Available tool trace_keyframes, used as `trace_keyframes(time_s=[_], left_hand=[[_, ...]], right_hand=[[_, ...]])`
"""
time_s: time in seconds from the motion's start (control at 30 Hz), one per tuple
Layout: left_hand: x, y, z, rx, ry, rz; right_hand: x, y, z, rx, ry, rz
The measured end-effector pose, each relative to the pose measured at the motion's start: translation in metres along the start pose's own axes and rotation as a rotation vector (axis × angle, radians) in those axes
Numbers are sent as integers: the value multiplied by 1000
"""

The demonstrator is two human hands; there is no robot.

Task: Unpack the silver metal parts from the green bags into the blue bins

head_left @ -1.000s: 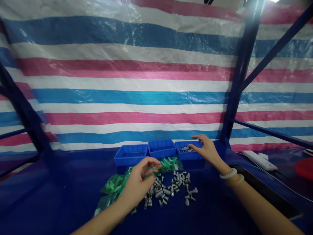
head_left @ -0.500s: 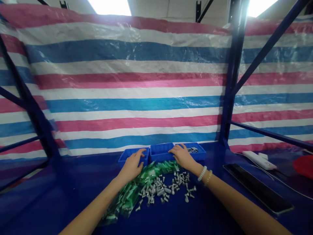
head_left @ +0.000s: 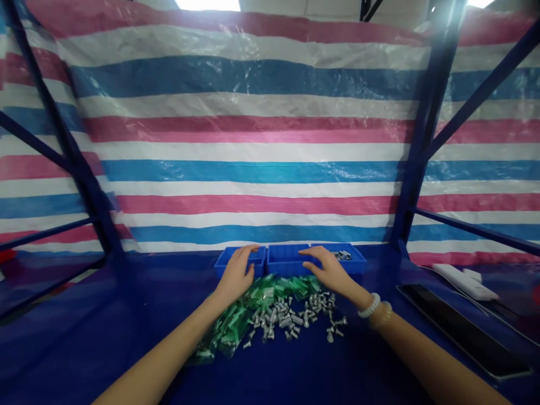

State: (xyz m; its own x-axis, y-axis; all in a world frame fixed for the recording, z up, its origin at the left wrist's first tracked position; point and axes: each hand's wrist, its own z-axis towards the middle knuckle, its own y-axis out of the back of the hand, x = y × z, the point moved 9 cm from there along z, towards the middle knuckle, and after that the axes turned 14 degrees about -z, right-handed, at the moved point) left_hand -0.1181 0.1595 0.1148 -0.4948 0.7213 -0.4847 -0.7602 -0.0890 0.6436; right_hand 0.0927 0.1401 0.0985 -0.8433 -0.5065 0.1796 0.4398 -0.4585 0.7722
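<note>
My left hand (head_left: 237, 274) is over the near side of the left blue bin (head_left: 222, 264), fingers apart and nothing visible in them. Between the middle blue bin (head_left: 287, 264) and the right blue bin (head_left: 356, 261), my right hand (head_left: 329, 269) reaches out with thumb and fingers spread. Small metal parts (head_left: 343, 255) lie inside the right bin. In front of the bins, a heap of green plastic packets (head_left: 232, 323) curves toward the lower left. Loose metal bolts (head_left: 284, 319) are scattered beside the packets, between my forearms.
On the right of the blue table (head_left: 139, 349) lies a dark phone-like slab (head_left: 462, 329). Behind it is a white power strip (head_left: 464, 282) with cables. Blue metal posts (head_left: 422, 152) flank the table, and a striped plastic sheet (head_left: 261, 169) hangs behind.
The view has shifted, so the scene sits farther left to right in the picture. My right hand's thumb and fingers are spread wider; both hands stay by the bins.
</note>
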Motion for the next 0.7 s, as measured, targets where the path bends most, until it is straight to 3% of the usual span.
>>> trace_keyframes(time_s=[0.1, 0.23, 0.3, 0.4, 0.53, 0.63, 0.7], left_hand=[[-30, 8, -7, -8, -40, -15], [-74, -15, -29, 246, -128, -22], [-84, -31, -39, 354, -145, 66], [-82, -47, -48, 420, -115, 176], [-72, -47, -47, 367, -37, 130], [-77, -29, -45, 196, -48, 37], [-86, -17, -47, 87, -101, -56]], right_hand=[[36, 7, -9, 29, 85, 92], [86, 6, -22, 109, 212, 169], [90, 10, -23, 88, 173, 209], [72, 16, -20, 44, 53, 328], [46, 19, -19, 26, -111, 412], [40, 14, -27, 50, -268, 440], [48, 2, -34, 154, -328, 551]])
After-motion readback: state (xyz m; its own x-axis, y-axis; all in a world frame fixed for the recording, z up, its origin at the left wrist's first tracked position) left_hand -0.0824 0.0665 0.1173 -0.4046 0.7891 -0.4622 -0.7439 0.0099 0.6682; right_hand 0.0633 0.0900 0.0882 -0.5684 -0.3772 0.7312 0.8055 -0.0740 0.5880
